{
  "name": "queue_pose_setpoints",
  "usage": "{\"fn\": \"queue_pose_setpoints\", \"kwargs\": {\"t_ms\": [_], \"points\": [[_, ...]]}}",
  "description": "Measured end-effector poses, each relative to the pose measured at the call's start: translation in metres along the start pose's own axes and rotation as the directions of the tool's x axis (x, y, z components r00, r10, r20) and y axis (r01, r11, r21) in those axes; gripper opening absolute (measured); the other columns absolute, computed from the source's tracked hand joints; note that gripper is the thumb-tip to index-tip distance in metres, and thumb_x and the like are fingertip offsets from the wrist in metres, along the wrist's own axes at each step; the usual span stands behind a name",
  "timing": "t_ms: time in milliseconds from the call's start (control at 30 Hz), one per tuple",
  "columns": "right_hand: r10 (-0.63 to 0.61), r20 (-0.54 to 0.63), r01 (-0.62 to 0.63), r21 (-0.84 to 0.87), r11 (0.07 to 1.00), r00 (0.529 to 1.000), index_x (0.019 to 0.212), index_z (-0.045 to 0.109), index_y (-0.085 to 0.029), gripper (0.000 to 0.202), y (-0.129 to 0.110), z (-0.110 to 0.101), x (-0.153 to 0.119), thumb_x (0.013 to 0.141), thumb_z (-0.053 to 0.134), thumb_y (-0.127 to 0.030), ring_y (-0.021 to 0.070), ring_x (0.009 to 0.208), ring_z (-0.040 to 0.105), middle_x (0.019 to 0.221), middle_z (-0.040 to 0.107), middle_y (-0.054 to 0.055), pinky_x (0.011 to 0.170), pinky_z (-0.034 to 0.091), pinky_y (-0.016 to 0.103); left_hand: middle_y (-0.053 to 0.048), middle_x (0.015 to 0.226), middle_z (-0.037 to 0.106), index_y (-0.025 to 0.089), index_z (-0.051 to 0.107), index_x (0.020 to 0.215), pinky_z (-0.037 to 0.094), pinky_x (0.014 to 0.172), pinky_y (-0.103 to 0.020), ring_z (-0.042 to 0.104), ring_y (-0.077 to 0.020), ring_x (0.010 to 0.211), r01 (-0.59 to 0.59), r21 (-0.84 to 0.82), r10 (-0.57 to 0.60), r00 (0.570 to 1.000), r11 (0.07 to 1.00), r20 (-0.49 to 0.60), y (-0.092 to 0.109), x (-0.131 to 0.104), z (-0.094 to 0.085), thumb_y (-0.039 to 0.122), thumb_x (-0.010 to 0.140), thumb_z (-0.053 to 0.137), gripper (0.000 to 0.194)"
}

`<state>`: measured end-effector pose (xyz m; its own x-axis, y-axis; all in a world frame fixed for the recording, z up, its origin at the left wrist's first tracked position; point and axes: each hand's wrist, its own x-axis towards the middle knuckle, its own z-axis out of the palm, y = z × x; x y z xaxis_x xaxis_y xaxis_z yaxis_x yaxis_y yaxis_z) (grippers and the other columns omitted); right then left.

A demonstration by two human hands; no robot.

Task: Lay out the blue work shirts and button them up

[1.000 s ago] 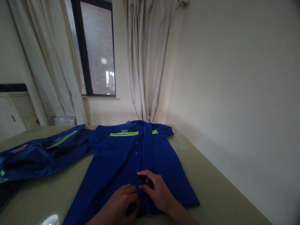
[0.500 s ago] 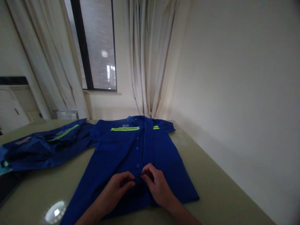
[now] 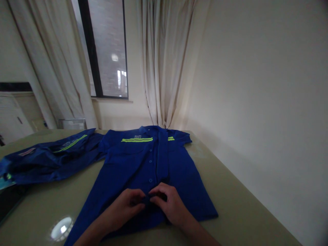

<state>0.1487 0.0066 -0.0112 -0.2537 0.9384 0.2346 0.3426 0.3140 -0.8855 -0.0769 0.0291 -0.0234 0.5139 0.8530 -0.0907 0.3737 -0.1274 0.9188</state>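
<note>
A blue short-sleeved work shirt [image 3: 125, 167] with yellow-green stripes across the chest lies front up on the table, its collar at the far end. Buttons run down its front, and the other front edge is partly folded back. Low on this opening, my left hand [image 3: 126, 205] pinches the cloth between thumb and fingers. Facing it from the right, my right hand [image 3: 169, 202] pinches the shirt's front edge. The fingertips almost meet, and the small bit of cloth between them is too dark to make out clearly.
Left of the shirt lies a second, crumpled blue garment [image 3: 56, 160] with a similar stripe. A dark flat object [image 3: 10, 200] sits at the table's left side. The glossy table [image 3: 243, 212] runs along a wall [image 3: 269, 119] on the right. Curtains [image 3: 166, 68] hang behind.
Both hands have shifted slightly left and down, staying at the lower front opening. The right hand's fingertips have come closer to the left hand's. The shirt lies almost as before.
</note>
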Motion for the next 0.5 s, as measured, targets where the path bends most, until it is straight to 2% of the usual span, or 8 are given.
{"fn": "queue_pose_setpoints", "kwargs": {"t_ms": [133, 233, 333, 500], "points": [[-0.019, 0.008, 0.019, -0.028, 0.999, 1.000, 0.095, 0.079, -0.023, 0.012, -0.004, -0.002, 0.000, 0.089, 0.069, -0.019, 0.0165, 0.083, 0.064, 0.091, 0.070, 0.002, 0.076, 0.047, 0.026, -0.001, 0.086, 0.068, 0.020, 0.066, 0.094, 0.047, 0.073, -0.026, 0.061, -0.0171, 0.081, -0.122, 0.113, 0.131, 0.989, 0.986, -0.074, 0.013, -0.001, 0.006, 0.029, 0.091, 0.056, 0.014], [-0.044, 0.022, 0.045, -0.029, 0.999, 0.999, 0.093, 0.075, -0.021, 0.014, -0.006, -0.004, 0.000, 0.091, 0.063, -0.014, 0.0160, 0.088, 0.064, 0.093, 0.070, 0.001, 0.081, 0.046, 0.026, -0.002, 0.089, 0.070, 0.022, 0.068, 0.093, 0.049, 0.078, -0.027, 0.063, -0.0175, 0.084, -0.202, 0.190, 0.227, 0.967, 0.961, -0.117, 0.020, -0.001, 0.009, 0.024, 0.091, 0.056, 0.012], [-0.044, 0.036, 0.044, -0.007, 0.999, 0.998, 0.092, 0.074, -0.021, 0.014, -0.005, -0.003, 0.001, 0.091, 0.062, -0.013, 0.0159, 0.088, 0.064, 0.091, 0.071, 0.000, 0.082, 0.046, 0.026, -0.002, 0.095, 0.072, 0.024, 0.070, 0.094, 0.050, 0.084, -0.029, 0.066, -0.0183, 0.090, -0.247, 0.210, 0.272, 0.957, 0.946, -0.103, 0.018, 0.000, 0.009, 0.023, 0.092, 0.057, 0.014], [0.014, 0.080, -0.016, 0.017, 1.000, 0.997, 0.093, 0.077, -0.022, 0.014, 0.004, -0.006, 0.003, 0.089, 0.064, -0.018, 0.0168, 0.081, 0.065, 0.086, 0.074, 0.000, 0.074, 0.047, 0.025, -0.002, 0.096, 0.072, 0.025, 0.071, 0.096, 0.051, 0.085, -0.028, 0.067, -0.0176, 0.092, -0.282, 0.244, 0.313, 0.944, 0.928, -0.100, 0.013, 0.001, 0.011, 0.022, 0.095, 0.056, 0.016]]}}
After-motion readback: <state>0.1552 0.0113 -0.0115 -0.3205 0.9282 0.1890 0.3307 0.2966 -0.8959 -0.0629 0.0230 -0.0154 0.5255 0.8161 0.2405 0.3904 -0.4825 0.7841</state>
